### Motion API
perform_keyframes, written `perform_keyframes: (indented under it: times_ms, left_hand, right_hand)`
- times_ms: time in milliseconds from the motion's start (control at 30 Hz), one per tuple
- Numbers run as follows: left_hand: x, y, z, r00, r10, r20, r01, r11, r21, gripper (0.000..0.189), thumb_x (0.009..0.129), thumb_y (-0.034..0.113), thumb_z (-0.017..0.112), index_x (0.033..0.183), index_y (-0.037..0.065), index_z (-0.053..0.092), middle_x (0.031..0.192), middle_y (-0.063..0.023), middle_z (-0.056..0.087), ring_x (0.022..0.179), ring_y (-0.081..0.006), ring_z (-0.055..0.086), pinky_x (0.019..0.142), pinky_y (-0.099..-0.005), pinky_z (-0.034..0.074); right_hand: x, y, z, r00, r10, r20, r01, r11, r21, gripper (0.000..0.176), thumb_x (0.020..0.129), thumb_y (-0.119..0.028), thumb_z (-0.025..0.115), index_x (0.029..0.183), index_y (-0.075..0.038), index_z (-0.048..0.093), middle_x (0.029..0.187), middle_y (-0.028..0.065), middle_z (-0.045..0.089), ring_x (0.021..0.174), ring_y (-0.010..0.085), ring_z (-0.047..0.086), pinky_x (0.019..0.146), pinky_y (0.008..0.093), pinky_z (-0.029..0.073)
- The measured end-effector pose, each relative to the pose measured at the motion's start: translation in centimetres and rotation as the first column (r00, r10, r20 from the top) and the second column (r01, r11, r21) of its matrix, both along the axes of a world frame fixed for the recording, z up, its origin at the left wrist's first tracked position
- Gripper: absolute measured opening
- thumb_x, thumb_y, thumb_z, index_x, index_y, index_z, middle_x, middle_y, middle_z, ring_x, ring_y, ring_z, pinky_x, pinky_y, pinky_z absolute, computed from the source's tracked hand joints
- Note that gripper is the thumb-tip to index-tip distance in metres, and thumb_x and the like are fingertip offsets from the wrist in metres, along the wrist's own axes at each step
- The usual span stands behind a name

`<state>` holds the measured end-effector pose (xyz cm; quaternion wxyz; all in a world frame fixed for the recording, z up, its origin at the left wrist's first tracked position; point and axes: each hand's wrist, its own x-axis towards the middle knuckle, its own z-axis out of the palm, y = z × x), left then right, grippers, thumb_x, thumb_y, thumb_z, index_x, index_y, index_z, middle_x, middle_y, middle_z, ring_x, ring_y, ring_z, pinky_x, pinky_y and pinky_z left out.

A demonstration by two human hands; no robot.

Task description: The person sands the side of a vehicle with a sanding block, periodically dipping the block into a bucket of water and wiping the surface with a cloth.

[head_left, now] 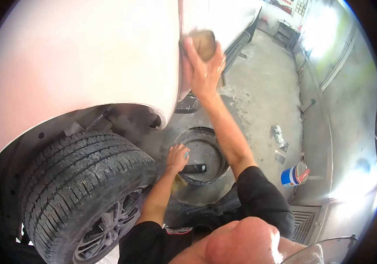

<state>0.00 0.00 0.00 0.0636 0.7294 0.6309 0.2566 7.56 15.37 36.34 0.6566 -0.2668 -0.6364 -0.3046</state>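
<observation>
My right hand [203,72] is raised against the white car body panel [87,53], its fingers wrapped round a tan-brown block [203,45] that looks like a sanding block or sponge. The block is at the panel's vertical seam, and the hand is slightly blurred. Lower down, my left hand [178,157] is closed at the left rim of a round dark basin [217,140]. A small bluish-green bit shows at its fingers; what they grip is hidden. Just below that hand, a black oblong object [195,168] lies in the basin.
On the left, a large tyre [87,167] sits under the wheel arch. A blue-and-white can [291,175] with something reddish on its rim stands at right, near scraps [279,137] on the grey floor [267,88]. A wall [351,114] runs along the right.
</observation>
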Motion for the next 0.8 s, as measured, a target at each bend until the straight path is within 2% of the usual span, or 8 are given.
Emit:
perform_keyframes:
  times_ms: [167, 267, 367, 500, 567, 633, 733, 800]
  left_hand:
    - [0.1, -9.5, -0.6, 1.000, 0.019, -0.004, -0.020, 0.983, -0.184, 0.024, 0.082, 0.020, 0.078, 0.104, 0.018, 0.071, 0.110, -0.0029, 0.063, 0.112, -0.0239, 0.058, 0.100, -0.0439, 0.043]
    - [0.3, -9.1, -1.4, 1.000, -0.004, -0.006, 0.003, 0.991, -0.136, 0.023, 0.083, 0.020, 0.077, 0.105, 0.019, 0.071, 0.109, -0.0027, 0.063, 0.111, -0.0240, 0.059, 0.098, -0.0431, 0.043]
    - [0.4, -7.6, -0.6, 1.000, 0.023, 0.009, -0.021, 0.987, -0.161, 0.023, 0.083, 0.021, 0.077, 0.104, 0.018, 0.071, 0.108, -0.0027, 0.063, 0.111, -0.0240, 0.059, 0.097, -0.0424, 0.043]
    - [0.4, -5.5, -0.9, 1.000, 0.016, -0.005, -0.016, 0.997, -0.077, 0.023, 0.082, 0.021, 0.077, 0.104, 0.018, 0.071, 0.108, -0.0031, 0.064, 0.111, -0.0241, 0.059, 0.098, -0.0422, 0.043]
    - [0.4, -4.3, -0.2, 1.000, 0.020, -0.003, -0.020, 0.994, -0.107, 0.023, 0.082, 0.021, 0.078, 0.104, 0.018, 0.071, 0.108, -0.0034, 0.064, 0.111, -0.0244, 0.058, 0.098, -0.0423, 0.043]
    - [0.5, -3.5, -0.4, 1.000, 0.014, -0.007, -0.015, 0.997, -0.077, 0.023, 0.082, 0.021, 0.078, 0.104, 0.018, 0.072, 0.108, -0.0035, 0.064, 0.111, -0.0245, 0.058, 0.098, -0.0425, 0.043]
    - [0.3, -2.5, -0.2, 1.000, 0.013, -0.020, -0.014, 0.999, -0.046, 0.023, 0.082, 0.021, 0.078, 0.104, 0.018, 0.072, 0.108, -0.0033, 0.063, 0.111, -0.0245, 0.058, 0.099, -0.0427, 0.043]
    - [0.7, -1.6, 0.0, 1.000, 0.018, -0.009, -0.018, 1.000, -0.019, 0.022, 0.082, 0.020, 0.078, 0.103, 0.018, 0.072, 0.107, -0.0029, 0.063, 0.110, -0.0243, 0.058, 0.099, -0.0428, 0.043]
  right_hand:
    - [-0.3, -2.6, 5.1, 0.998, -0.024, 0.054, 0.033, 0.985, -0.170, 0.054, 0.089, -0.026, 0.073, 0.140, -0.036, 0.061, 0.133, 0.0344, 0.042, 0.107, 0.0459, 0.049, 0.088, 0.0574, 0.044]
    - [-0.1, -3.9, -2.8, 0.999, 0.053, 0.012, -0.049, 0.970, -0.239, 0.051, 0.086, -0.024, 0.077, 0.136, -0.028, 0.068, 0.133, 0.0371, 0.046, 0.118, 0.0513, 0.049, 0.099, 0.0577, 0.043]
    - [1.1, -3.3, -9.8, 0.989, 0.136, 0.053, -0.120, 0.965, -0.235, 0.056, 0.085, -0.025, 0.078, 0.138, -0.035, 0.065, 0.134, 0.0400, 0.041, 0.118, 0.0514, 0.047, 0.093, 0.0564, 0.043]
    - [0.5, -1.1, 3.7, 0.992, 0.119, 0.052, -0.114, 0.990, -0.079, 0.049, 0.085, -0.025, 0.079, 0.133, -0.024, 0.069, 0.129, 0.0365, 0.049, 0.116, 0.0500, 0.051, 0.098, 0.0538, 0.044]
    - [0.2, -2.6, 10.3, 0.995, 0.078, 0.063, -0.068, 0.986, -0.151, 0.061, 0.097, -0.025, 0.064, 0.155, -0.029, 0.045, 0.142, 0.0266, 0.042, 0.118, 0.0408, 0.049, 0.097, 0.0631, 0.043]
    - [0.6, -0.3, 8.4, 0.981, 0.157, 0.109, -0.154, 0.987, -0.036, 0.050, 0.087, -0.027, 0.077, 0.136, -0.028, 0.067, 0.128, 0.0384, 0.048, 0.115, 0.0502, 0.051, 0.097, 0.0552, 0.044]
    - [0.4, -1.0, -1.7, 0.995, 0.087, 0.054, -0.080, 0.989, -0.128, 0.058, 0.086, -0.024, 0.078, 0.141, -0.033, 0.063, 0.134, 0.0404, 0.043, 0.118, 0.0519, 0.048, 0.101, 0.0575, 0.041]
    - [0.5, -0.4, -1.9, 0.996, 0.066, 0.062, -0.059, 0.992, -0.108, 0.061, 0.084, -0.023, 0.079, 0.142, -0.033, 0.063, 0.135, 0.0400, 0.043, 0.119, 0.0523, 0.048, 0.100, 0.0581, 0.041]
